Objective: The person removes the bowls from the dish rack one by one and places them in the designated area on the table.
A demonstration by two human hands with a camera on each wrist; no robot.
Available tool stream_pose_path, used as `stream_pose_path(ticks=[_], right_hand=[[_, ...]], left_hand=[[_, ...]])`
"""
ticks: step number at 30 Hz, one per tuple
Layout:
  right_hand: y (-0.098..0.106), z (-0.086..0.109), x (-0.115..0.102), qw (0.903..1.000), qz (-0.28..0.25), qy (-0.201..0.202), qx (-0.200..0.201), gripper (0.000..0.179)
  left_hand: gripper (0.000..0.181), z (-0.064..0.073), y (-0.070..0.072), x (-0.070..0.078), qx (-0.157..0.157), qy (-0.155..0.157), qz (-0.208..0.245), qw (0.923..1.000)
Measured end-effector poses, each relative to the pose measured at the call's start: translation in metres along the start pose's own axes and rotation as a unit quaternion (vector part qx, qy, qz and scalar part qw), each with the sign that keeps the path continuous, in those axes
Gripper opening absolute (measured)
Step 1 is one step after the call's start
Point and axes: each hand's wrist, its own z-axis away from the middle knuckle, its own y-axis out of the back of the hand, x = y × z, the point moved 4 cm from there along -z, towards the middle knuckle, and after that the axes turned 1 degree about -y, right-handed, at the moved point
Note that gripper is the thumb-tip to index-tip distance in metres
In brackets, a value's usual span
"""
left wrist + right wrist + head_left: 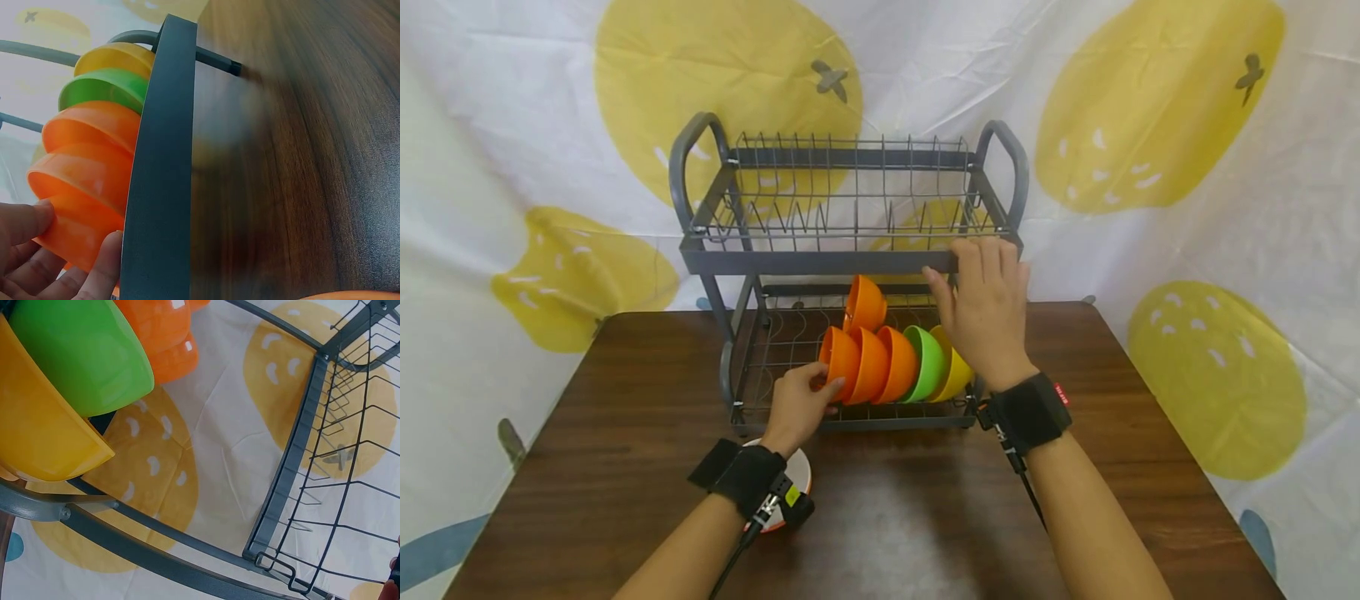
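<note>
A row of bowls stands on edge in the lower tier of a dark grey two-tier dish rack [850, 263]. From the left come three orange ones, then a green bowl [927, 364] and a yellow bowl [953, 367]. Another orange bowl [868, 303] leans behind the row. My left hand [797, 406] pinches the leftmost orange bowl [838, 362], thumb and fingers on its outside in the left wrist view. My right hand [988, 312] grips the upper tier's front rail near its right end, fingers over the top.
An orange-rimmed bowl with a white inside [800, 473] sits on the wooden table [925, 517], partly hidden under my left wrist. The rack's upper wire basket [865, 183] holds no dishes. A lemon-print cloth [917, 58] hangs behind and at both sides.
</note>
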Motion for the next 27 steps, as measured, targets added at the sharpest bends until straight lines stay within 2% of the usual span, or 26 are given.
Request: stream_pose_path(ticks=[13, 17, 21, 27], right_hand=[[0.0, -0.001, -0.001, 1.0, -0.002, 0.002, 0.003, 0.039], [0.0, -0.001, -0.001, 1.0, -0.002, 0.001, 0.003, 0.039], [0.0, 0.0, 0.0, 1.0, -0.003, 0.001, 0.003, 0.039], [0.0, 0.0, 0.0, 1.0, -0.002, 0.003, 0.008, 0.039]], left_hand=[[0.012, 0.002, 0.003, -0.001, 0.022, 0.027, 0.035, 0.9988], [0.015, 0.002, 0.005, -0.001, 0.028, 0.041, 0.061, 0.9969], [0.023, 0.003, 0.007, -0.002, 0.032, 0.064, 0.109, 0.9915], [0.026, 0.005, 0.011, -0.001, 0.03, 0.095, 0.192, 0.9763]])
